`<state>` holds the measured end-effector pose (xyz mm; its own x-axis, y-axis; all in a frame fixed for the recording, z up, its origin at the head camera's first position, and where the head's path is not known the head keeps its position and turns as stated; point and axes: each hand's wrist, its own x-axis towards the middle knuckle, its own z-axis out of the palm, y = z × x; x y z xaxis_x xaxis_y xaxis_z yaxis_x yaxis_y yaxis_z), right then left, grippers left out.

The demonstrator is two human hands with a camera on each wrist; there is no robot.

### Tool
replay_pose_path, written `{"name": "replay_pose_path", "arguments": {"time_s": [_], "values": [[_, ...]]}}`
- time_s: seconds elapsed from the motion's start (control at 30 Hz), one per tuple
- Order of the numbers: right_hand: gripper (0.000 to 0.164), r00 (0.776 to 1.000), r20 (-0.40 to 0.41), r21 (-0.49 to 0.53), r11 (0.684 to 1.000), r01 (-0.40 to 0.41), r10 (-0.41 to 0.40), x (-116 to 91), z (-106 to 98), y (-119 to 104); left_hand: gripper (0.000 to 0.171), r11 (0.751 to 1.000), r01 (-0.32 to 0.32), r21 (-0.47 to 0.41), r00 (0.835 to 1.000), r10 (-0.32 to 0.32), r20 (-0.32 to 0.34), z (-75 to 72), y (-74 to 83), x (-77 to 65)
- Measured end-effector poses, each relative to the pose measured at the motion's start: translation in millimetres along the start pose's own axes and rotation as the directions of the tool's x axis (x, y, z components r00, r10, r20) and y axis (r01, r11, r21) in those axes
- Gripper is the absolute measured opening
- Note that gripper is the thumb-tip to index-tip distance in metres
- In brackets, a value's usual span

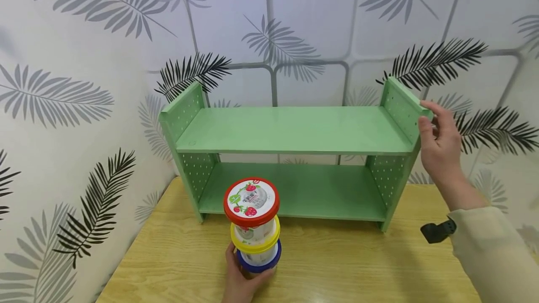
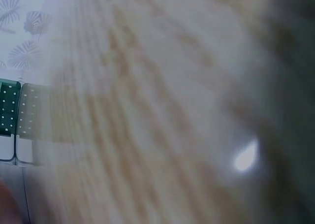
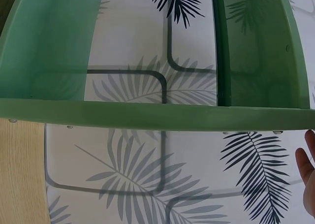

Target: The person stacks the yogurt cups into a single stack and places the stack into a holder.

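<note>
Three round plastic tubs stand stacked at the table's front: a red-lidded tub (image 1: 251,202) with strawberries printed on its lid, a yellow-lidded tub (image 1: 257,242) below it, and a blue-lidded tub (image 1: 260,262) at the bottom. My left hand (image 1: 244,282) holds the bottom tub, its thumb and a finger on either side. Behind the stack is a green two-tier shelf (image 1: 290,127) with perforated side panels. At its top right front corner, my right hand (image 1: 442,141) grips the panel between thumb and forefinger. The left wrist view is blurred, mostly table.
The shelf stands on a wooden table (image 1: 337,256), close to a wall (image 1: 311,18) with leaf-patterned paper. Another patterned wall (image 1: 63,153) borders the table's left side. A dark band (image 1: 438,232) is on my right wrist.
</note>
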<state>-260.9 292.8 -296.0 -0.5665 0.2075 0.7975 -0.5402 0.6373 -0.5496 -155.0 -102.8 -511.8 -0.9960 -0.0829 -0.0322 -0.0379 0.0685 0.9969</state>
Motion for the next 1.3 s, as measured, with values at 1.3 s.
{"name": "replay_pose_path", "arguments": {"time_s": [1.3], "values": [[0.035,1.000,-0.004,0.010,1.000,0.025,-0.025,-0.3,0.4,1.8,0.106,0.996,-0.053,0.072,0.997,0.056,-0.044,7.0,-0.2,2.4]]}}
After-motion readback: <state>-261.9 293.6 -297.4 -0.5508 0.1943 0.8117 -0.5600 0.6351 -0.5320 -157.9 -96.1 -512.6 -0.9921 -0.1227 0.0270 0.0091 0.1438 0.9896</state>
